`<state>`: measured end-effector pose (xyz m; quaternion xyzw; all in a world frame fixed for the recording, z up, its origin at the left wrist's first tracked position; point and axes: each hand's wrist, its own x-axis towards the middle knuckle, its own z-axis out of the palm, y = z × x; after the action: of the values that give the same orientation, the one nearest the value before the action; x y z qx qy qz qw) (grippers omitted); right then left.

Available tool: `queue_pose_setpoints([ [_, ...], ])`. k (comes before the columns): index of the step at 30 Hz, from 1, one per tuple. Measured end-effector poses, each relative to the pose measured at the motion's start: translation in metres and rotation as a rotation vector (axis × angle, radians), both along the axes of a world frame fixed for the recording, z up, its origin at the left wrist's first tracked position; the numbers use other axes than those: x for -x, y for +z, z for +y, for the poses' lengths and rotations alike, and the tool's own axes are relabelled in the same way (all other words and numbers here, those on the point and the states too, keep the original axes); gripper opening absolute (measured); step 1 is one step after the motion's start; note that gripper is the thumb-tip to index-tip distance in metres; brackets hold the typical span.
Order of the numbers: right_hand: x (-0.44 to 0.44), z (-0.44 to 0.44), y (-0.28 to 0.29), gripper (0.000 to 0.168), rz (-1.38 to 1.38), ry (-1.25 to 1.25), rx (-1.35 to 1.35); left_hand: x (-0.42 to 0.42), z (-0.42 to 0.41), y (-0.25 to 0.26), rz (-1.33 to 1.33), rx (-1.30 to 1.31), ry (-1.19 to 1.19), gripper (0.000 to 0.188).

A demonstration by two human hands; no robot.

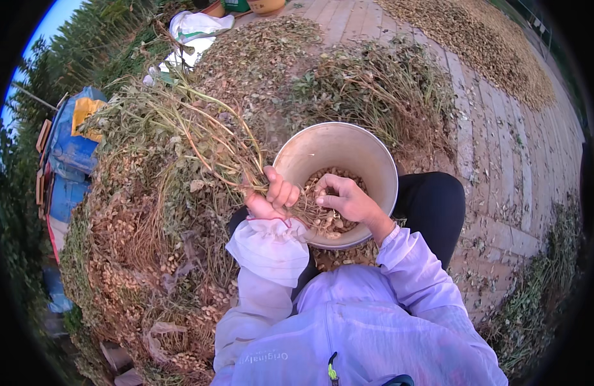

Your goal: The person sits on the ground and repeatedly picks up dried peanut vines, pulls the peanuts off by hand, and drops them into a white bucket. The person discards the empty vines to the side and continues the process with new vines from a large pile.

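My left hand (273, 195) is closed around the stems of a bunch of peanut plants (215, 130). Its leafy tops point up and left, while its roots and attached peanuts (328, 222) hang over the bucket. The deep, pale bucket (335, 137) stands between my legs, with loose peanuts (343, 173) in the bottom. Inside its rim, my right hand (344, 195) is curled with thumb and forefinger close together beside the roots. What lies between those fingertips is too small to make out.
A large heap of peanut plants (133, 251) rises on my left. More cut plants (374, 87) lie beyond the bucket. Peanuts are spread (480, 38) over the paved ground (499, 144) at upper right. White sacks (195, 29) and blue barrels (70, 193) stand farther off.
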<state>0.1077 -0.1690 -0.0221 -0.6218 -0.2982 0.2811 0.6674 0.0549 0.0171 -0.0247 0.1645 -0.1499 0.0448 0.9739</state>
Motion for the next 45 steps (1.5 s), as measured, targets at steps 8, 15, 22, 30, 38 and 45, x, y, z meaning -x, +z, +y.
queue_pose_setpoints([
  [8,-0.022,0.008,-0.027,0.007,-0.072,-0.558,0.245,-0.001,0.003,-0.006,0.015,-0.049,0.065,0.054],
  [15,-0.019,-0.003,0.008,0.012,-0.203,0.127,0.098,-0.002,0.000,-0.001,0.068,-0.055,0.067,0.054],
  [22,-0.026,0.009,-0.033,0.013,0.378,-0.595,0.172,0.000,0.002,-0.001,0.138,-0.009,0.133,0.054],
  [30,-0.005,-0.018,-0.016,0.026,-0.138,-0.487,0.196,-0.014,0.022,0.021,0.229,0.015,0.344,0.054],
  [38,0.028,0.023,0.002,0.061,-0.750,-0.527,0.456,-0.024,0.013,-0.002,0.226,0.037,0.348,0.039],
  [45,0.006,0.023,-0.014,0.048,-0.404,-0.359,0.365,-0.031,-0.006,0.020,0.462,-0.119,0.360,0.017],
])
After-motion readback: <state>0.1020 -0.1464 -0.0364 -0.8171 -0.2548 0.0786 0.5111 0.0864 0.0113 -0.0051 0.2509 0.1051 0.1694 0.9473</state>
